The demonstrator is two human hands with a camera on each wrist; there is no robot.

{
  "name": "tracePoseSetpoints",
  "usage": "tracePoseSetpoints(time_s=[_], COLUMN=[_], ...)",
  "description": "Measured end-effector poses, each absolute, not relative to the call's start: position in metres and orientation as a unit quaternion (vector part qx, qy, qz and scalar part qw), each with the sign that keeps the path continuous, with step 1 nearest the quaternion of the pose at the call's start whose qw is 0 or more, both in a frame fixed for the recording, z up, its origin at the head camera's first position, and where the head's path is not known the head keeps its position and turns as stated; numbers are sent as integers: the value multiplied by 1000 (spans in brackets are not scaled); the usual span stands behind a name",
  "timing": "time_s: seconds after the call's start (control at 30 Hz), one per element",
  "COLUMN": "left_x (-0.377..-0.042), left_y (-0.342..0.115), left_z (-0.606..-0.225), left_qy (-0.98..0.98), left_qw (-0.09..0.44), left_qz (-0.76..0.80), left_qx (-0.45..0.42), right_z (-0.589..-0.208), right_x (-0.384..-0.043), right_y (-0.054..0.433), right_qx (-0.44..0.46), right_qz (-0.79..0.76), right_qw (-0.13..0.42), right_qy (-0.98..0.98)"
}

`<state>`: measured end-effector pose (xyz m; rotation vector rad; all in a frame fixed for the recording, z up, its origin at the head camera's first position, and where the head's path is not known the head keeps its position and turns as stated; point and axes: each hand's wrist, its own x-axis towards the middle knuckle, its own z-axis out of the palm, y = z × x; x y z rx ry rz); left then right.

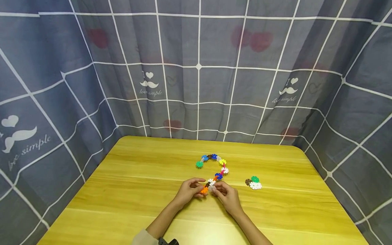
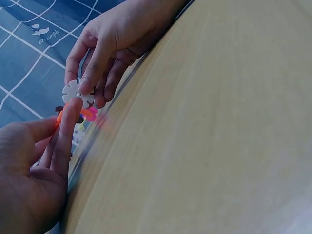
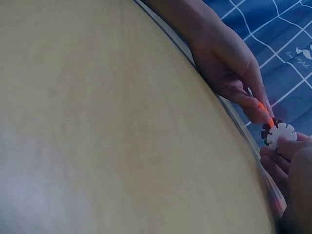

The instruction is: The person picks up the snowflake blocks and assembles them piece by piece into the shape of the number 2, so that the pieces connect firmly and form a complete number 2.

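Note:
A chain of snowflake-shaped plastic discs (image 1: 225, 170) curves over the table, in green, blue, brown, yellow, white and orange. At its near end my left hand (image 1: 188, 191) pinches an orange disc (image 1: 204, 190) between thumb and fingers. Opposite it, my right hand (image 1: 228, 197) pinches a pale grey-white disc (image 1: 211, 188) right at the orange one. In the left wrist view the pale disc (image 2: 78, 93) stands face-on, its notched rim overlapping the orange disc. A brown disc (image 3: 266, 131) shows behind the pale one in the right wrist view.
Loose discs lie to the right of the chain: a green disc (image 1: 255, 179), a brown disc (image 1: 248, 182) and white discs (image 1: 255, 185). The wooden table (image 1: 137, 170) is enclosed at the back and sides by a grey checked curtain (image 1: 183, 85).

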<state>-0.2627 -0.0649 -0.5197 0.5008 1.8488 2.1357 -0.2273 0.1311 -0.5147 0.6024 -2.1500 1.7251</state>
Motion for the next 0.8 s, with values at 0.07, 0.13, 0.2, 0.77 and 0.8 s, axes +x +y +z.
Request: tracePoseSetpoints(time_s=[0.07, 0.13, 0.2, 0.77, 0.8], left_x=[-262, -262, -262, -263, -263], left_y=[-64, -64, -64, -65, -65], left_z=[-520, -521, -521, -519, -519], left_qy=[633, 632, 632, 630, 630], left_qw=[138, 139, 138, 190, 194], left_qz=[742, 743, 743, 734, 734], left_qx=[170, 168, 171, 169, 163], right_z=[-513, -513, -513, -511, -511], right_x=[-226, -226, -226, -227, -227], right_y=[130, 130, 130, 131, 131], right_qx=[217, 218, 217, 207, 210], right_qz=[595, 593, 597, 618, 614], right_qw=[156, 152, 147, 148, 152], right_qy=[-758, -760, -758, -744, -746])
